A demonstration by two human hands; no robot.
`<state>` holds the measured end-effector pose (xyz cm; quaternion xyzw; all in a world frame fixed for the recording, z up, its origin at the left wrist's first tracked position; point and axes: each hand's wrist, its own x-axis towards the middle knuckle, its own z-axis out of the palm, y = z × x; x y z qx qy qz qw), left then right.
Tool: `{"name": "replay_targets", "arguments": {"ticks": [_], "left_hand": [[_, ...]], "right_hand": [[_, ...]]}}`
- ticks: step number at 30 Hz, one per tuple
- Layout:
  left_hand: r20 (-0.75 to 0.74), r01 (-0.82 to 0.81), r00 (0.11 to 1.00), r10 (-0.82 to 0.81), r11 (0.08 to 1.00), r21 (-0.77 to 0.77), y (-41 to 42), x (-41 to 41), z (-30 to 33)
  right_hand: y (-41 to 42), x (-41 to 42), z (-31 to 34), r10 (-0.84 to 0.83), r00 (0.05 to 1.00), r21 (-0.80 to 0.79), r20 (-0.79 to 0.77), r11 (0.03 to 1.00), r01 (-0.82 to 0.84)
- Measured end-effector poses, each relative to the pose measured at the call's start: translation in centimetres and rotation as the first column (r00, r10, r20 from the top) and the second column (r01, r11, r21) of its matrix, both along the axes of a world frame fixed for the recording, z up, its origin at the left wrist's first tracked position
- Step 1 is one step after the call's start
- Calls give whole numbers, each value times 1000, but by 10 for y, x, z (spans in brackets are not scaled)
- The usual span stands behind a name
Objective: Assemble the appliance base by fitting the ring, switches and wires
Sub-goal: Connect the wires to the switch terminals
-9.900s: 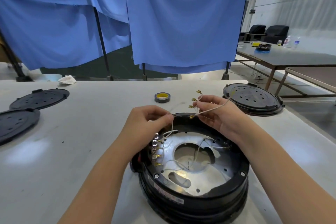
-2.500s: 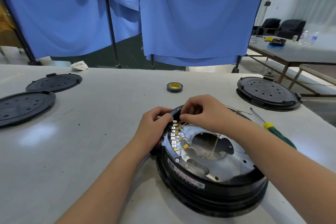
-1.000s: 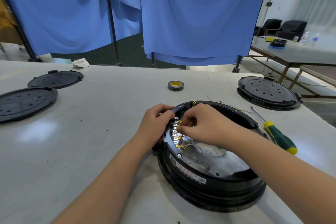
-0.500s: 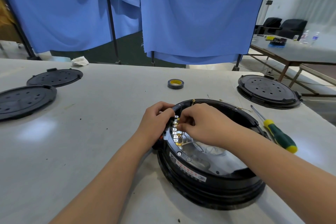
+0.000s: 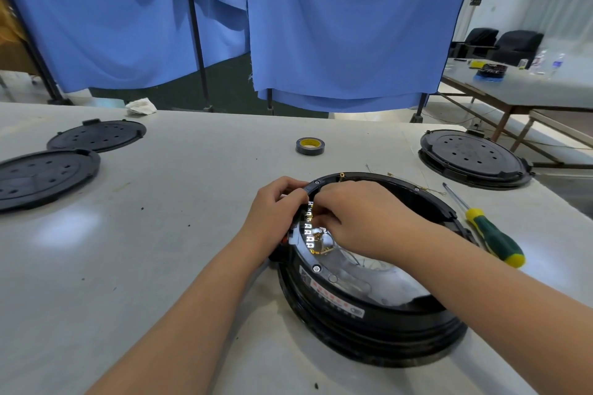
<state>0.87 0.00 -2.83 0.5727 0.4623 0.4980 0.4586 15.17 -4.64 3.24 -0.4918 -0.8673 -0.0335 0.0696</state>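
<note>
Two bare hands work at the left rim of a round black appliance base (image 5: 369, 308) on a grey tabletop (image 5: 144, 250). The left hand (image 5: 276, 215) curls its fingers around the rim beside a row of metal terminals (image 5: 308, 231). The right hand (image 5: 362, 218) pinches among thin wires (image 5: 324, 244) just below its fingers. A green-handled screwdriver (image 5: 491, 234) lies beyond the right wrist.

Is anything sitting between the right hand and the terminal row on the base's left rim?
Nothing visible does. The right hand is already at the terminal row, its fingers curled there, and the left hand grips the base rim beside it. The screwdriver and tape roll lie well clear.
</note>
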Motion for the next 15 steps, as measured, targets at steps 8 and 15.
{"name": "replay_targets", "arguments": {"ticks": [8, 15], "left_hand": [[12, 15, 1000, -15, 1000, 15, 1, -1, -1], [18, 22, 1000, -22, 1000, 6, -1, -2, 1]], "right_hand": [[2, -3, -2, -60, 992, -58, -113, 997, 53], [9, 12, -6, -198, 886, -145, -419, 978, 150]]}}
